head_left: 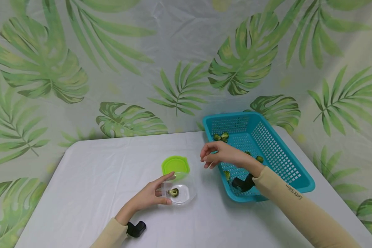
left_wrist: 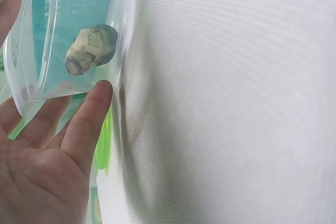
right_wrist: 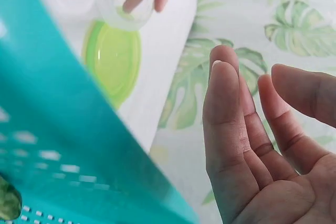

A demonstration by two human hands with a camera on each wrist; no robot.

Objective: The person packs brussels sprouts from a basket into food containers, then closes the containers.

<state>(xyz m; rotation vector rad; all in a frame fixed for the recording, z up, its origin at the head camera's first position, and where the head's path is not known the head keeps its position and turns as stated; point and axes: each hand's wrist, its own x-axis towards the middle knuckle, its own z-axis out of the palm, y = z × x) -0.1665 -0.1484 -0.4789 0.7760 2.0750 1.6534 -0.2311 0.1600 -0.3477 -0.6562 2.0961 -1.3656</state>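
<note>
My left hand [head_left: 148, 196] holds a clear plastic container [head_left: 190, 193] at its left side, thumb at the near edge and fingers along the far edge. Inside it lies one Brussels sprout [left_wrist: 92, 48], pale at its stem end. Just behind the container is a bright green lid [head_left: 174, 164], partly seen through the clear plastic. Over the left rim of a turquoise basket [head_left: 283, 155] hovers my right hand [head_left: 223, 155], fingers loosely bent and nothing between them. In the right wrist view, a gap shows between its thumb and fingertips.
Several Brussels sprouts [head_left: 224, 135] lie spread in the basket, which stands at the right of the white-covered table [head_left: 96, 172]. A leaf-patterned curtain [head_left: 186, 51] hangs behind the table and along its right side.
</note>
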